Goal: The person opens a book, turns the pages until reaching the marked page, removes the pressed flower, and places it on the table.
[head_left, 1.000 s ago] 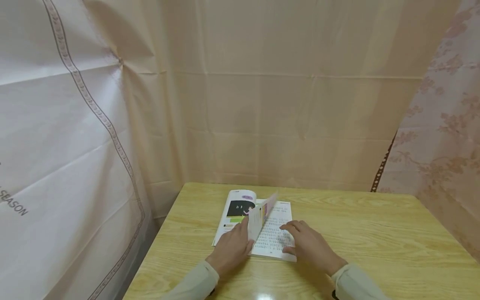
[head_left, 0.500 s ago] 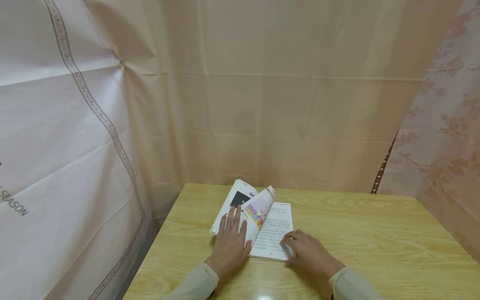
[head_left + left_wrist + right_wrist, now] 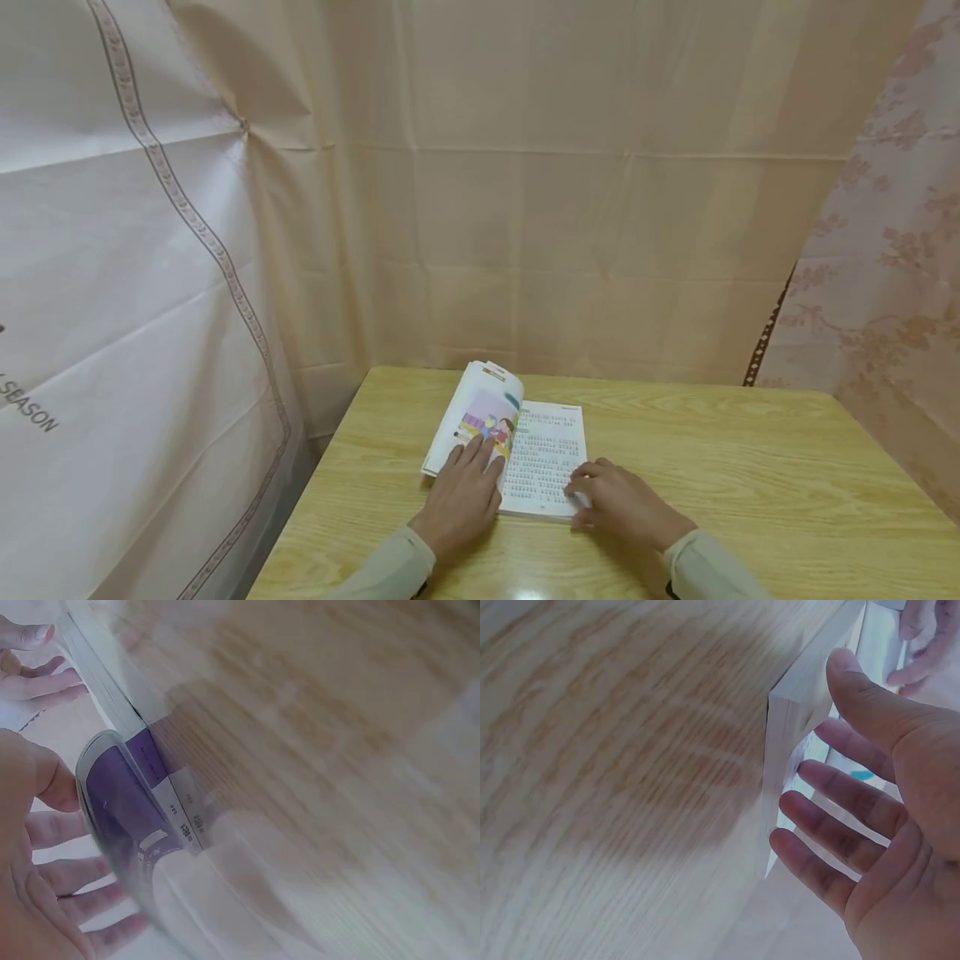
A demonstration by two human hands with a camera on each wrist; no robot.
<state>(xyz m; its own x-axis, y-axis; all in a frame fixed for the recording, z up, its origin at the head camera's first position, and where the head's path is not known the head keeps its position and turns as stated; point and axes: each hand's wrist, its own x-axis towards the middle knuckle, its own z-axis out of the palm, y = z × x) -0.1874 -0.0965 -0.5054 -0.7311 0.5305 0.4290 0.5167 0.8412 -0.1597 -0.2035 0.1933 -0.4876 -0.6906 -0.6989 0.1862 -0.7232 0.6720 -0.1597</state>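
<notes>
A book [image 3: 543,450] lies open on the table, its left pages curving up from the spine. Its left page carries a colourful cartoon picture [image 3: 491,417], while rows of small print fill the right page. My left hand [image 3: 461,496] rests on the lower left page with fingers extended. In the left wrist view the purple outer cover [image 3: 124,791] bends under the raised pages beside that hand. My right hand [image 3: 626,504] is at the lower right corner of the book. Its fingers [image 3: 847,795] are loosely spread along the page edges, the thumb near the corner.
The book stands on a light wood-grain table [image 3: 712,467]. A beige curtain [image 3: 562,208] hangs behind the table's far edge. Pale printed cloth hangs at the left [image 3: 112,333] and a floral cloth [image 3: 892,308] at the right.
A leaf that stood raised has turned over to the left and now lies on the left side, showing the cartoon. My left hand flattened onto it; the right hand moved slightly down the page edge.
</notes>
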